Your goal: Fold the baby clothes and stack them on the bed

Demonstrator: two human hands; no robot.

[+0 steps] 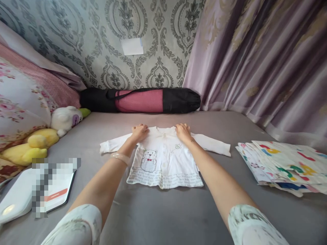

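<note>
A small white long-sleeved top (163, 163) lies spread flat, front side up, on the grey sheet (163, 214). It has a bear drawing, a small bee and lines of print along the hem, and both sleeves stretch outward. My left hand (140, 132) rests on the shoulder at the left of the collar, its fingers bent over the fabric. On the opposite shoulder lies my right hand (183, 132), fingers slightly curled and apart on the cloth. Neither hand visibly grips the top. A pale bangle circles my left wrist.
Folded patterned cloths (288, 166) are stacked at the right. A white device (17, 194) and a partly blurred phone-like object (60, 189) lie at the left, near plush toys (66, 119). Behind, a black and pink rolled bag (139, 100) lies along the wall.
</note>
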